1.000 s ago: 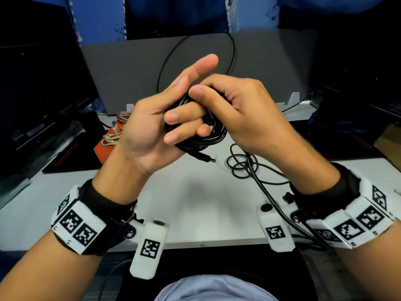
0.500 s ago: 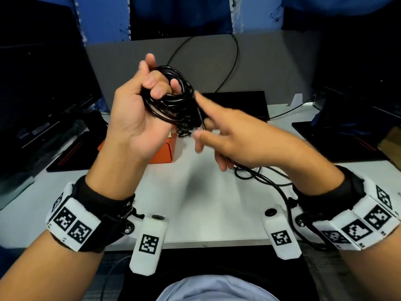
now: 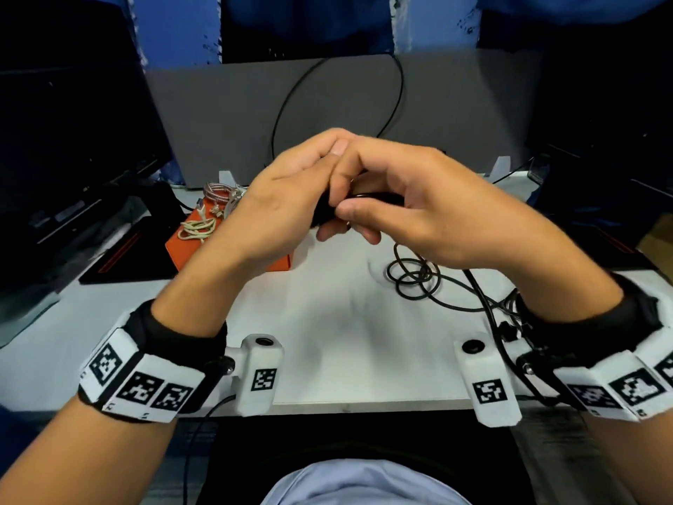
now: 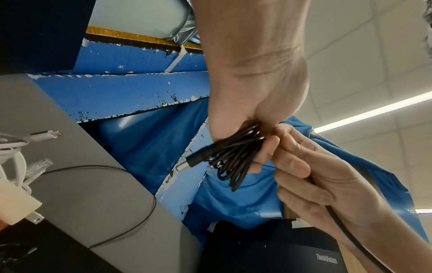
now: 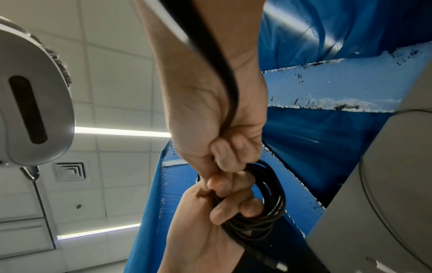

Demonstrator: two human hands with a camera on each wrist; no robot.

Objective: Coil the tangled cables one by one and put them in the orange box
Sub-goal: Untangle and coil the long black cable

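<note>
Over the middle of the white table, my left hand grips a coiled black cable in its curled fingers. A barrel plug sticks out of the bundle. My right hand touches the left one and pinches a strand of the same cable at the coil. The rest of the black cable lies in loose loops on the table under my right wrist. The orange box stands at the left behind my left hand, with a beige cable and a braided cable in it.
Dark monitors flank the table on both sides. A grey panel stands at the back with a thin black wire looping across it. A white charger with its cable lies near the box.
My left hand has come down from its raised position with the coil. My right hand, earlier apart with fingers extended, has moved back to the coil and curled its fingers on the cable.
</note>
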